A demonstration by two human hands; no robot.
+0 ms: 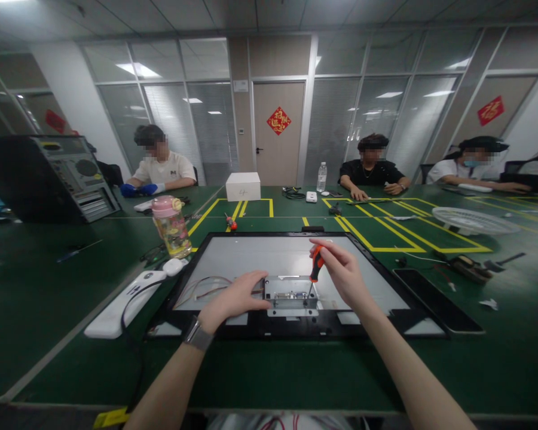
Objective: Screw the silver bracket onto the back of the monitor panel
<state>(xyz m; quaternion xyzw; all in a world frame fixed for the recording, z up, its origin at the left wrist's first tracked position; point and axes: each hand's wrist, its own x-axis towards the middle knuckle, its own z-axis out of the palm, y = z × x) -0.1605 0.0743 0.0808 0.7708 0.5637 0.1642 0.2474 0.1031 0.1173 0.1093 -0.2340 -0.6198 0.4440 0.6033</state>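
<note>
A monitor panel (233, 254) lies face down on the green table, its grey metal back framed in black. A small metal board cover (290, 295) sits near its front edge. My left hand (234, 298) rests flat beside that cover, fingers stretched toward it, a watch on the wrist. My right hand (341, 272) grips an orange-and-black screwdriver (315, 272) held upright, its tip down on the cover's right side. Thin coloured wires (204, 286) run across the panel left of my left hand.
A white elongated part (123, 303) and a pink-lidded bottle (173, 227) lie at the left, a computer case (54, 176) further left. A dark strip (434, 301), a fan grille (473, 220), a white box (242, 186) and another screwdriver (230, 222) are around. Several people sit opposite.
</note>
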